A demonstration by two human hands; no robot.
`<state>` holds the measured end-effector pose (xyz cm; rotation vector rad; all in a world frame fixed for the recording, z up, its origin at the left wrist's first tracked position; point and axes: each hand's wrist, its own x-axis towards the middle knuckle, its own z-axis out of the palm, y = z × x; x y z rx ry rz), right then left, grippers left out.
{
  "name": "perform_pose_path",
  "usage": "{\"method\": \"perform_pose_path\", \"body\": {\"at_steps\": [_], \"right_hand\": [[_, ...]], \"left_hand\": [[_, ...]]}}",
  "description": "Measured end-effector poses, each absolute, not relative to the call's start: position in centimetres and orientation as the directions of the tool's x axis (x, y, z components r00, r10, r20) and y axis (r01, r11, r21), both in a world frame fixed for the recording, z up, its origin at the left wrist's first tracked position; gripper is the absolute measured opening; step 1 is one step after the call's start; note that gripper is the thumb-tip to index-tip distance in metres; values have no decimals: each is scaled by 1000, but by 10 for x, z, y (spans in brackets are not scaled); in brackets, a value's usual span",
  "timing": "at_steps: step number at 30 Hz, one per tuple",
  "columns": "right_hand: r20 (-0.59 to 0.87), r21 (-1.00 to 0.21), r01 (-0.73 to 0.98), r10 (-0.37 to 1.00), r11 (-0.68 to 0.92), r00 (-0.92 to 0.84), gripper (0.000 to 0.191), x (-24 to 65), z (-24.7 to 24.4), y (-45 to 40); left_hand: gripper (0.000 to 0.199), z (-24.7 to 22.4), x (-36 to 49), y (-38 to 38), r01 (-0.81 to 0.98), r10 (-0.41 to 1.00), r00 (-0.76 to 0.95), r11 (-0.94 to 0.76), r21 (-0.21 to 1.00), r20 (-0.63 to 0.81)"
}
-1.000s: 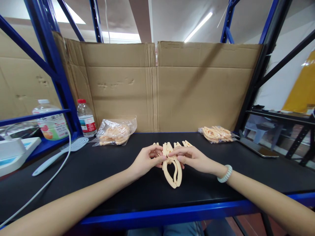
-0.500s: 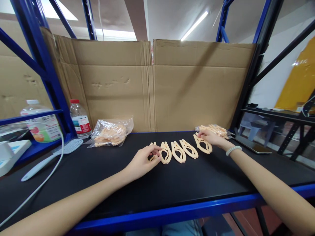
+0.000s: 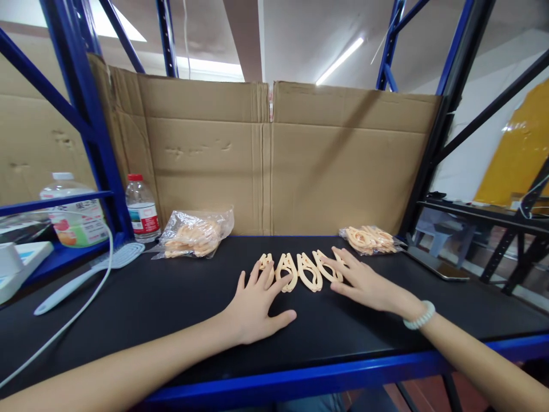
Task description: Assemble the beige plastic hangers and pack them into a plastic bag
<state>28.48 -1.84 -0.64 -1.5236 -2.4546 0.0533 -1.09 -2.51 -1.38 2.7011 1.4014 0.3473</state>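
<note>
Several beige folding hangers (image 3: 318, 277), folded into loop shapes, lie side by side in a row at the middle of the black tabletop. Over the left end of that row my left hand (image 3: 252, 310) is spread open, its fingertips on or just above the two leftmost hangers, which it partly covers. My right hand (image 3: 369, 285) is open as well, fingers apart at the right end, where it hides part of the hangers there. Neither hand grips anything.
A clear bag of beige hangers (image 3: 193, 237) lies back left, another bag (image 3: 369, 239) back right. A phone-like dark slab (image 3: 440, 266) is at the right. A red-capped bottle (image 3: 143, 214), a pale brush (image 3: 90, 274) and a white cable (image 3: 81, 309) are at the left; cardboard (image 3: 206, 171) stands behind.
My right hand has let go of the rightmost hanger, which now lies closer to the row, and has spread open nearer to me. My left hand has flattened and its fingers have spread.
</note>
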Motion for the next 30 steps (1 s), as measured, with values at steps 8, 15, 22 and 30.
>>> {"method": "perform_pose_path", "body": {"at_steps": [8, 15, 22, 30], "right_hand": [[76, -207, 830, 854, 518, -514, 61, 248, -18, -17], [41, -221, 860, 885, 461, -464, 68, 225, -18, 58], [156, -202, 871, 893, 448, -423, 66, 216, -25, 85], [395, -146, 854, 821, 499, -412, 55, 226, -33, 60]], "left_hand": [[70, -16, -8, -5, 811, 834, 541, -551, 197, 106], [71, -10, -19, 63, 835, 849, 522, -528, 156, 81], [65, -14, -22, 88, 851, 855, 493, -513, 115, 163], [42, 5, -53, 57, 677, 503, 718, -666, -314, 481]]}}
